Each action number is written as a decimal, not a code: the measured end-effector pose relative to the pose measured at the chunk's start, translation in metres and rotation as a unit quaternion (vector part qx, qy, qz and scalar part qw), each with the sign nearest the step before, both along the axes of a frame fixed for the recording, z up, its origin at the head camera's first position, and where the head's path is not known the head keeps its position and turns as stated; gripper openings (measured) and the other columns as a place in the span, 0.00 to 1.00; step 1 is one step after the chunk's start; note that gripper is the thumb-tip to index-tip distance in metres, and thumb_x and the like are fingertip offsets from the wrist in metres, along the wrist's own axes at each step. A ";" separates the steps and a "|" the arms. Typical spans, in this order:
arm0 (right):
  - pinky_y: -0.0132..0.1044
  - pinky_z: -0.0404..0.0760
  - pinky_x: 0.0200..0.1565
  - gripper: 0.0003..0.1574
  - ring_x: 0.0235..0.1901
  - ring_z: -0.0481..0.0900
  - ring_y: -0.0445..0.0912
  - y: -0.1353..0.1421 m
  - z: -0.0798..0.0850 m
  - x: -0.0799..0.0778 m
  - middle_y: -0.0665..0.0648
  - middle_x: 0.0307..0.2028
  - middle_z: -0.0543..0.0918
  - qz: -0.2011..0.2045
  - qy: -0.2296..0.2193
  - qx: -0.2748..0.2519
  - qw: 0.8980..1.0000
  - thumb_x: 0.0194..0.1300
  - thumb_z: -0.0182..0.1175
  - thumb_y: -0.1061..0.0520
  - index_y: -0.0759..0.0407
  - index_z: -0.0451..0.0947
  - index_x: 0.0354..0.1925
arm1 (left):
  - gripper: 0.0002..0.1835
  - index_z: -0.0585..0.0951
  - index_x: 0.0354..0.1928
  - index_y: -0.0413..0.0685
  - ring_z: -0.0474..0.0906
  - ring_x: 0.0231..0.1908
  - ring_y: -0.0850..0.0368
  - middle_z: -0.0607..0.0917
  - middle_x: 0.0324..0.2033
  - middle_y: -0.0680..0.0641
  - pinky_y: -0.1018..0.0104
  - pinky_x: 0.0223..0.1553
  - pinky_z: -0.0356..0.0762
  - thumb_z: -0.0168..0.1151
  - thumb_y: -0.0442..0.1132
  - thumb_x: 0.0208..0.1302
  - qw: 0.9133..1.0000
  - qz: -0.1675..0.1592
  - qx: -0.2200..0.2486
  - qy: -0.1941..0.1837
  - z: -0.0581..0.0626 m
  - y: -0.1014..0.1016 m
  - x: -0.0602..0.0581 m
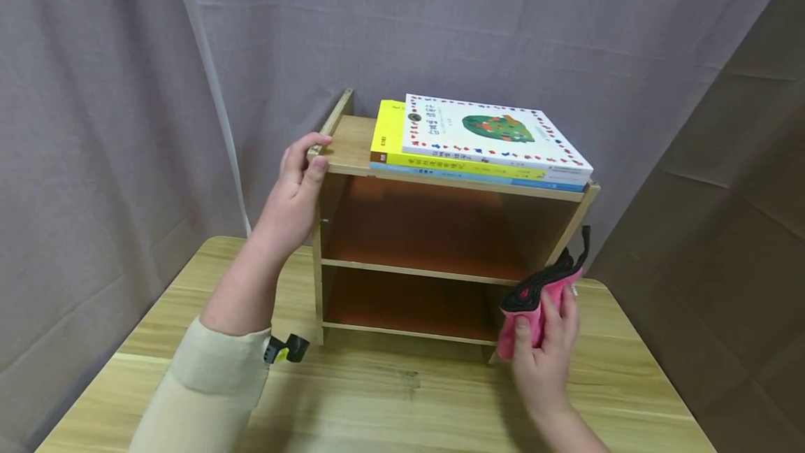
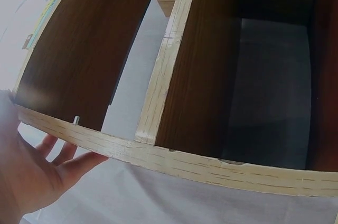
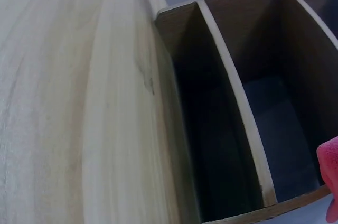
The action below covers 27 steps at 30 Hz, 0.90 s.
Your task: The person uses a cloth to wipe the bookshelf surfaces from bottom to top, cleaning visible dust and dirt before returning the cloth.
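A small wooden shelf unit stands on the table, its open compartments facing me. My left hand grips the unit's upper left corner, thumb toward the front edge. In the left wrist view the fingers of that hand lie along the outside of the side panel. Beside the unit's right side, my right hand pinches a folded pink and black cloth between thumb and fingers. Only the pink edge of the cloth shows in the right wrist view, and the right hand is out of sight there.
Stacked on the unit's top board are a white picture book, a yellow book and a blue book at the bottom. Grey curtains hang behind and to the left. The wooden table extends in front of the unit.
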State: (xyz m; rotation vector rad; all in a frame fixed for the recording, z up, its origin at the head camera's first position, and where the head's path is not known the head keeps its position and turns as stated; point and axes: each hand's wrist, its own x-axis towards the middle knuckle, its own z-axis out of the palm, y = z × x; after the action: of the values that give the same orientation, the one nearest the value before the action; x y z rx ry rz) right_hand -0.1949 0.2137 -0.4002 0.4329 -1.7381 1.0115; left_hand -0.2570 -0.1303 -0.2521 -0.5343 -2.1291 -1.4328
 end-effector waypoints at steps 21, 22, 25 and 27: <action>0.31 0.56 0.63 0.25 0.66 0.53 0.58 0.009 -0.041 -0.026 0.68 0.64 0.58 -0.055 -0.010 0.024 0.998 0.61 0.60 0.58 0.69 0.68 0.53 | 0.21 0.63 0.60 0.68 0.63 0.51 0.54 0.61 0.55 0.50 0.51 0.55 0.61 0.37 0.60 0.68 1.000 0.008 0.002 -0.013 -0.001 -0.002 -0.001; 0.30 0.57 0.62 0.25 0.65 0.54 0.57 0.010 -0.043 -0.026 0.68 0.64 0.58 -0.056 -0.012 0.024 0.998 0.60 0.61 0.59 0.69 0.67 0.52 | 0.21 0.63 0.60 0.68 0.63 0.51 0.55 0.61 0.55 0.50 0.51 0.55 0.61 0.37 0.60 0.68 1.000 0.008 0.001 -0.013 -0.001 -0.002 -0.001; 0.27 0.58 0.61 0.26 0.64 0.56 0.57 0.012 -0.049 -0.028 0.67 0.64 0.57 -0.060 -0.014 0.024 0.998 0.58 0.62 0.60 0.69 0.67 0.52 | 0.20 0.63 0.60 0.68 0.63 0.51 0.55 0.61 0.55 0.50 0.52 0.54 0.61 0.37 0.59 0.69 1.000 0.004 0.002 -0.012 -0.001 -0.002 -0.002; 0.27 0.58 0.60 0.26 0.63 0.57 0.57 0.012 -0.052 -0.029 0.67 0.64 0.57 -0.063 -0.012 0.023 0.998 0.58 0.62 0.59 0.69 0.67 0.51 | 0.20 0.63 0.60 0.69 0.62 0.51 0.55 0.61 0.54 0.50 0.52 0.54 0.61 0.37 0.59 0.69 1.000 0.001 0.003 -0.013 -0.001 -0.002 -0.002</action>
State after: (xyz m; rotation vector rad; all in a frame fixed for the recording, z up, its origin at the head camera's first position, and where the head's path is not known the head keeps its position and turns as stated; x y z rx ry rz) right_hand -0.2235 0.2258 -0.4521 0.3363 -1.7902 0.8911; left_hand -0.2589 -0.1325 -0.2529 -0.5134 -2.1441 -1.4522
